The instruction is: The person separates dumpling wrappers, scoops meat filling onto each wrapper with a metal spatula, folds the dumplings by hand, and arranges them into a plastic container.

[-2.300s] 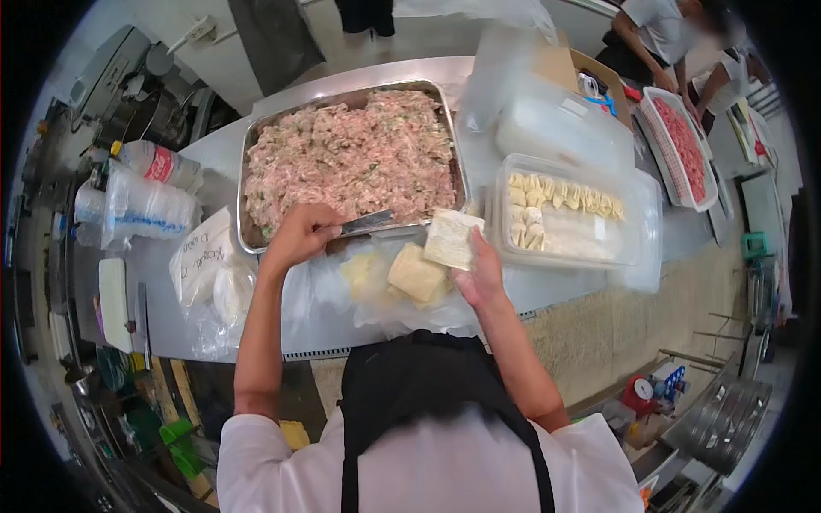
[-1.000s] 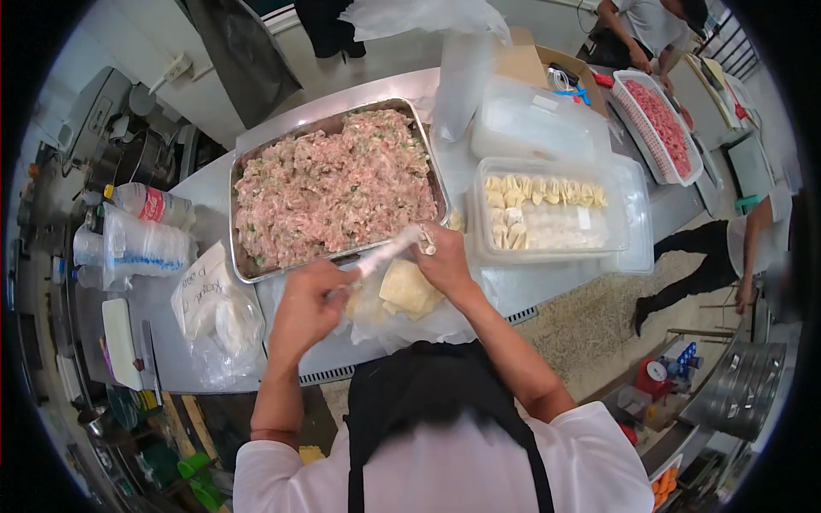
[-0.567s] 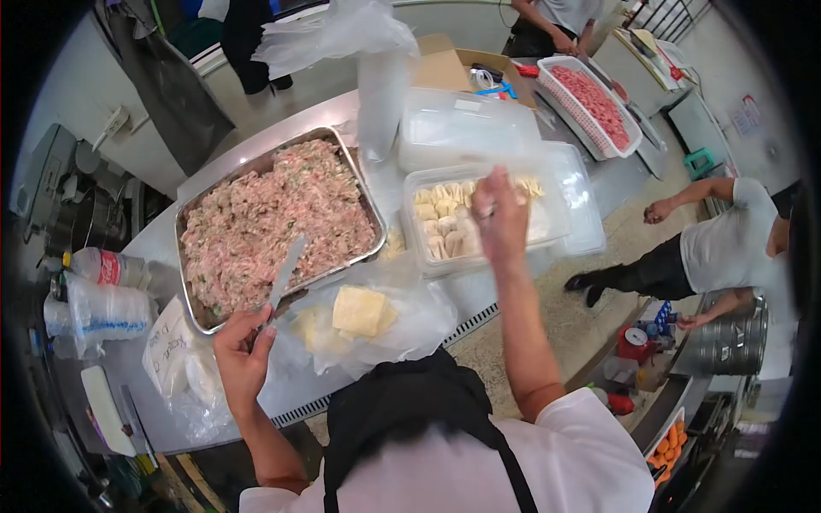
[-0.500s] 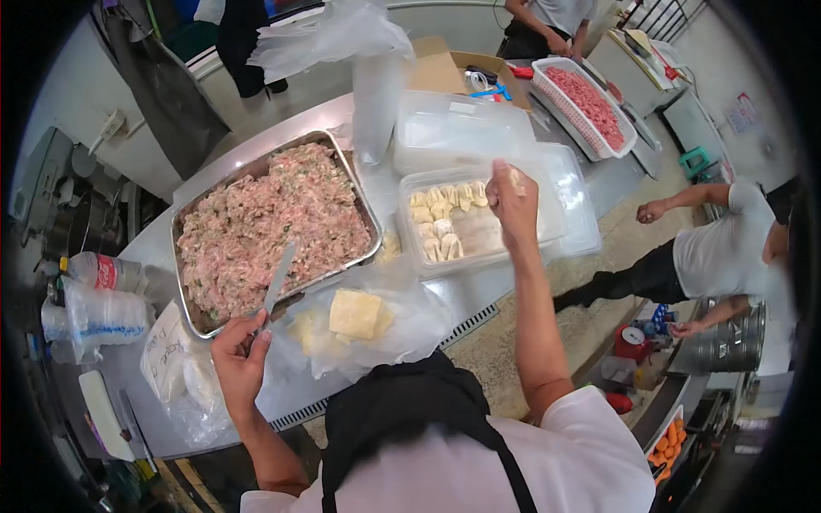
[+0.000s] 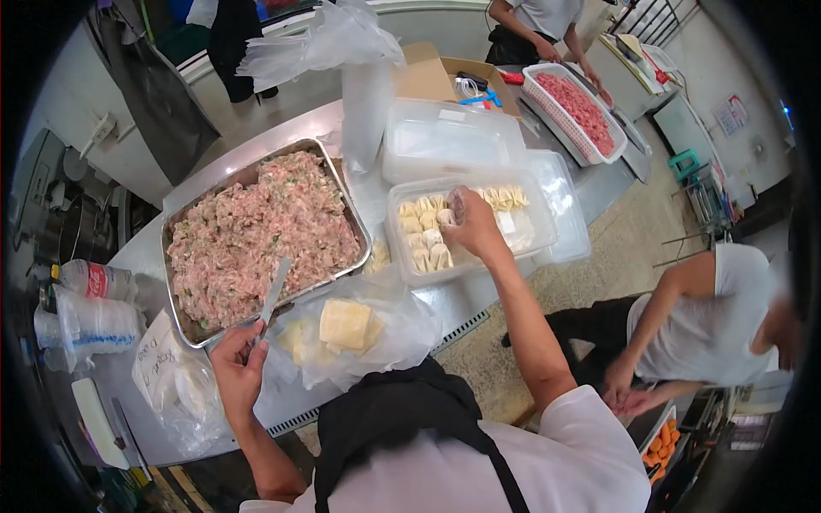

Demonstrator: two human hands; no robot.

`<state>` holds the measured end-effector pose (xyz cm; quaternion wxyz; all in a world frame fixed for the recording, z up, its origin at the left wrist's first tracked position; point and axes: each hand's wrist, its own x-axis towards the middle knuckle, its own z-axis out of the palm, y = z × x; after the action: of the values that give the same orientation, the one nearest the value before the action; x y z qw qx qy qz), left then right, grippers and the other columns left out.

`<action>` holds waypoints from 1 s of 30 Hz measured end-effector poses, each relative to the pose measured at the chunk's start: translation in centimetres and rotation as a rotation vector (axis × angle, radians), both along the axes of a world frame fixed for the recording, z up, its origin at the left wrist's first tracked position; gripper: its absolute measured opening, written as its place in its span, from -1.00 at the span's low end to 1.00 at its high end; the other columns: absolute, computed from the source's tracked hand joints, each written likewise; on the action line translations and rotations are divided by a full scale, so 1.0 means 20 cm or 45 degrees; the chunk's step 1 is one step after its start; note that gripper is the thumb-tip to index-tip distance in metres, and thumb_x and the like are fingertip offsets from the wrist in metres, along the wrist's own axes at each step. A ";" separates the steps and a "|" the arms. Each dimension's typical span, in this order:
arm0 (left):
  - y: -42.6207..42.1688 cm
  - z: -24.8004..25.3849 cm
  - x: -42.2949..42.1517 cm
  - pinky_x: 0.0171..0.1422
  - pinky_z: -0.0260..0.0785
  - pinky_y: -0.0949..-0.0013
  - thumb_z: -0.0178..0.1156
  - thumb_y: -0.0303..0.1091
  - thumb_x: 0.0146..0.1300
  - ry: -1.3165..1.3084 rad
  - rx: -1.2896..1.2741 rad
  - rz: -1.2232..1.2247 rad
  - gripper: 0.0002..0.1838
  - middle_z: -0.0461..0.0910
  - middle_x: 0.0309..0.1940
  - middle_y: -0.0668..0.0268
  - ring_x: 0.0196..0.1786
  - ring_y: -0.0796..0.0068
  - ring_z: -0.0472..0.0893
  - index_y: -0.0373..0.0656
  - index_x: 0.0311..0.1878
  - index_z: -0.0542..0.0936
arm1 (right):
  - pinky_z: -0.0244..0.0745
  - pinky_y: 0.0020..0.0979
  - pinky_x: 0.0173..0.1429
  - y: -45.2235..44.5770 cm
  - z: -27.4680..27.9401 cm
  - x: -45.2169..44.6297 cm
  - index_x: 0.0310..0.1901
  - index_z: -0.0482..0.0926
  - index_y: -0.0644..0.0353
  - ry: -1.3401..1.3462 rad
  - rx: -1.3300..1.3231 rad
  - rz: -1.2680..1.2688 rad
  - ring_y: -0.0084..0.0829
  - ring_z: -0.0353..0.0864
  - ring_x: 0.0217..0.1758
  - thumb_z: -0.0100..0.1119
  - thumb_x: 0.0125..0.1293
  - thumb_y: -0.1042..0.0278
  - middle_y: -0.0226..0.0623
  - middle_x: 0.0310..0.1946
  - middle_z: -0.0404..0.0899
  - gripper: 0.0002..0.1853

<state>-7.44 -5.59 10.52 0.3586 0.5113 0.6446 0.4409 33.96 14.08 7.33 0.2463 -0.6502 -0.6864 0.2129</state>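
Observation:
My left hand [image 5: 239,363] is closed around the handle of a flat metal spatula [image 5: 275,291], its blade over the near edge of a steel tray [image 5: 366,231] heaped with minced meat filling [image 5: 265,231]. My right hand [image 5: 473,224] reaches down into a clear plastic container [image 5: 479,272]. Its fingers are pinched on a pale dumpling [image 5: 457,200], mostly hidden by them. Rows of folded dumplings [image 5: 421,241] lie in the container around that hand. Between my arms, a stack of square yellow wrappers [image 5: 346,325] sits on a plastic bag [image 5: 402,333].
Behind the container are a closed clear box [image 5: 453,141], a plastic bag roll [image 5: 363,120] and a cardboard box [image 5: 421,70]. A white basket of minced meat [image 5: 573,115] stands farther back. Bottles [image 5: 96,279] are at left. One co-worker [image 5: 693,316] is at right, another [image 5: 547,26] at the back.
My right hand has moved left and down into the container among the dumplings. My left hand still holds the spatula. The co-worker at right has come closer and brought their hands together.

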 end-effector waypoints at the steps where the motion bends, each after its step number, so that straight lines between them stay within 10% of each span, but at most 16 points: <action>1: 0.00 0.01 0.00 -0.39 0.09 0.61 0.30 -0.72 0.10 0.001 0.000 0.002 -0.63 0.58 -0.25 0.43 -0.44 0.77 0.26 -0.31 0.02 0.72 | 0.54 -0.20 -0.02 0.00 0.00 0.00 -0.17 0.55 0.31 0.001 0.000 0.002 -0.06 0.64 -0.08 0.48 -0.09 0.49 0.03 -0.19 0.63 -0.59; 14: -0.07 -0.04 -0.03 -0.39 0.10 0.58 0.31 -0.69 0.11 0.045 -0.042 0.129 -0.59 0.52 -0.33 0.44 -0.44 0.74 0.24 -0.29 0.08 0.70 | 0.53 -0.30 -0.21 0.02 -0.08 0.01 -0.26 0.51 0.29 -0.055 0.020 -0.007 -0.26 0.63 -0.35 0.52 -0.05 0.50 -0.16 -0.45 0.61 -0.64; 16: -0.09 -0.05 -0.04 -0.39 0.11 0.57 0.31 -0.68 0.11 0.058 -0.064 0.163 -0.59 0.53 -0.33 0.43 -0.45 0.73 0.24 -0.29 0.09 0.70 | 0.53 -0.15 -0.14 0.02 -0.08 0.00 -0.25 0.50 0.29 -0.017 0.047 -0.020 -0.01 0.63 -0.25 0.48 -0.05 0.50 -0.01 -0.34 0.60 -0.65; 22: -0.10 -0.08 -0.03 -0.37 0.23 0.48 0.34 -0.59 0.14 0.173 -0.119 0.205 -0.60 0.60 -0.34 0.32 -0.45 0.62 0.33 -0.19 0.10 0.70 | 0.57 -0.37 -0.24 -0.30 0.23 -0.33 -0.18 0.62 0.27 0.322 0.138 0.115 -0.36 0.67 -0.28 0.42 0.11 0.56 -0.24 -0.34 0.63 -0.77; 26: -0.08 -0.12 0.02 -0.27 0.39 0.41 0.35 -0.56 0.18 0.208 -0.155 0.168 -0.58 0.69 -0.24 0.21 -0.35 0.50 0.53 -0.16 0.15 0.67 | 0.58 -0.34 -0.24 -0.59 -0.12 -0.70 -0.22 0.65 0.23 0.477 -0.064 0.794 -0.32 0.68 -0.26 0.45 0.12 0.44 -0.26 -0.25 0.65 -0.80; 30: -0.07 -0.14 0.03 -0.25 0.41 0.39 0.33 -0.55 0.21 0.157 -0.166 0.171 -0.59 0.69 -0.24 0.17 -0.35 0.47 0.54 -0.16 0.16 0.67 | 0.56 -0.23 -0.14 -0.72 -0.35 -0.95 -0.26 0.69 0.15 0.166 0.058 0.743 -0.17 0.66 -0.17 0.46 0.09 0.33 -0.24 -0.33 0.62 -0.80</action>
<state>-6.81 -7.06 7.74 0.3204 0.4687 0.7256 0.3888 15.00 -0.22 0.23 0.2327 -0.4047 -0.8316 0.3007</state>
